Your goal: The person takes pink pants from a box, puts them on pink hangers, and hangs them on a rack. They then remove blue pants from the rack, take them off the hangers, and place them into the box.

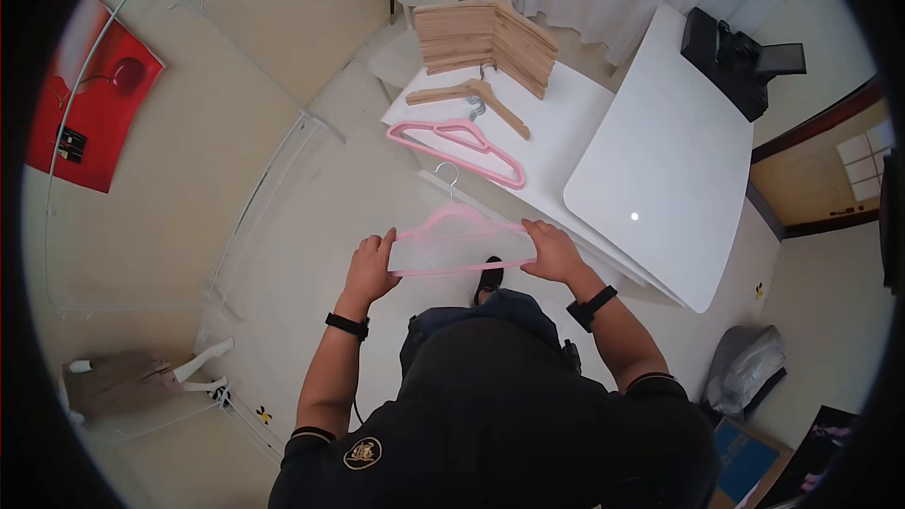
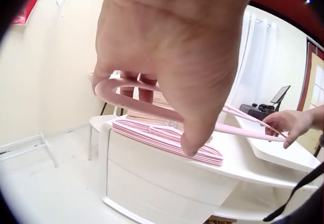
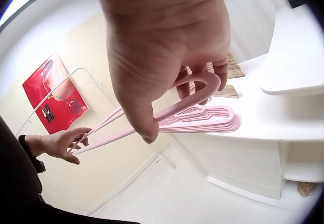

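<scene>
- Lying ahead on white table (image 1: 566,123): stack of pink hangers (image 1: 462,146), wooden hangers (image 1: 485,38) behind it.
- My left hand (image 1: 370,269) and right hand (image 1: 551,253): fingers curled, each pinching one end of pink hanger (image 1: 459,217), level before me.

I hold a hanger (image 1: 459,240) level before me, my left hand (image 1: 370,269) at its left end and my right hand (image 1: 554,253) at its right. Beyond it stands the table (image 1: 566,113). On its near edge lies a pile of hangers (image 1: 462,146), behind that a single wooden hanger (image 1: 468,96), then the wooden stack (image 1: 485,38). A second tabletop (image 1: 660,160) lies to the right.
</scene>
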`<action>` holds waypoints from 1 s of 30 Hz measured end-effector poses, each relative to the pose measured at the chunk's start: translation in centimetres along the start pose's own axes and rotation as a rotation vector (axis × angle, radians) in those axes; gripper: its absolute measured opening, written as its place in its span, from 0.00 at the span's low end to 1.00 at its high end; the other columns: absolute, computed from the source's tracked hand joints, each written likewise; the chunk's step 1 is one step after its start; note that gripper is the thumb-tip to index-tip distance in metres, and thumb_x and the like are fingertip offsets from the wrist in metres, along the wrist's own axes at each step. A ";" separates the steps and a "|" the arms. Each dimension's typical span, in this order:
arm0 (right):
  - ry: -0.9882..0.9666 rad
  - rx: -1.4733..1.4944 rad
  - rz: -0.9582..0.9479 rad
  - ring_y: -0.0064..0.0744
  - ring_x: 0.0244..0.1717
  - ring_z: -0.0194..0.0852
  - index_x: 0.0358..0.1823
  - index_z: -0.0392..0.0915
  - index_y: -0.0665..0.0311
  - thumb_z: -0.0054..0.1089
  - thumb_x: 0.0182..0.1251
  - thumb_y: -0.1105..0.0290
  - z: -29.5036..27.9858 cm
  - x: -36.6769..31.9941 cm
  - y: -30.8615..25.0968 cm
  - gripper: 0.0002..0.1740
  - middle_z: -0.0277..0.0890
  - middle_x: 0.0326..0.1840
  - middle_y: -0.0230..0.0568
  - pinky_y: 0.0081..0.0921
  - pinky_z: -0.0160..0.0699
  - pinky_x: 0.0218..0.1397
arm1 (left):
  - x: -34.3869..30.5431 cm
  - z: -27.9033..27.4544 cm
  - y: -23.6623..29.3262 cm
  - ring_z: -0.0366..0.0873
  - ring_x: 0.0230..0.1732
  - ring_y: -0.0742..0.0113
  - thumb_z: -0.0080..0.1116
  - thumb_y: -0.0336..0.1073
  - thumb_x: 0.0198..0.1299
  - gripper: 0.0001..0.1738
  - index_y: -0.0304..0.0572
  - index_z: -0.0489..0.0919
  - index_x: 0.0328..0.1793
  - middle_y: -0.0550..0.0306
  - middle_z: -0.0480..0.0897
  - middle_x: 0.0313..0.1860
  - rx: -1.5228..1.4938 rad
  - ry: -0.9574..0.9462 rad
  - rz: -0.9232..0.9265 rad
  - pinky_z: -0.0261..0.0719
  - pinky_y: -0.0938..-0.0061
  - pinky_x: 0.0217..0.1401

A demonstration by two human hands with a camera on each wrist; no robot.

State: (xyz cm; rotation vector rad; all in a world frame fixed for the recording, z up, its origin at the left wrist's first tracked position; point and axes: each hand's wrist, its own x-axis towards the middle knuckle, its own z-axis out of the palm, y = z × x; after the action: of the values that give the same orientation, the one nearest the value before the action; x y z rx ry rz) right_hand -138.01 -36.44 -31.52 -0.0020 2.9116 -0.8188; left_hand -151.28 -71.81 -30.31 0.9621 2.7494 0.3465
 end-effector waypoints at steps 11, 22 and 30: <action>0.016 -0.047 0.288 0.43 0.59 0.68 0.63 0.65 0.62 0.70 0.40 0.64 1.4 9.8 2.4 0.43 0.70 0.56 0.43 0.41 0.67 0.60 | 16.0 -0.3 -4.3 0.72 0.60 0.51 0.72 0.36 0.38 0.41 0.44 0.68 0.63 0.52 0.75 0.56 0.180 -0.060 -0.036 0.73 0.56 0.59; -0.002 -0.123 0.613 0.42 0.64 0.63 0.64 0.63 0.60 0.68 0.43 0.63 5.5 17.3 4.0 0.42 0.65 0.63 0.42 0.43 0.60 0.67 | 29.9 3.1 -9.8 0.60 0.72 0.54 0.74 0.42 0.41 0.46 0.47 0.64 0.68 0.55 0.67 0.69 0.294 -0.304 0.211 0.58 0.53 0.74; 0.009 -0.138 0.760 0.41 0.69 0.58 0.66 0.62 0.59 0.64 0.48 0.67 7.5 19.7 3.8 0.39 0.63 0.66 0.41 0.47 0.54 0.72 | 33.9 5.1 -11.3 0.55 0.76 0.53 0.75 0.44 0.41 0.51 0.44 0.59 0.71 0.54 0.62 0.73 0.295 -0.421 0.279 0.52 0.52 0.76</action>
State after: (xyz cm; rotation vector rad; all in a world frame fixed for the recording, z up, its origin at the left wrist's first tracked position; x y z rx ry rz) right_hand -156.65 -37.73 -42.08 1.0132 2.6115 -0.4716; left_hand -182.52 -58.19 -42.37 1.3206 2.3208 -0.2104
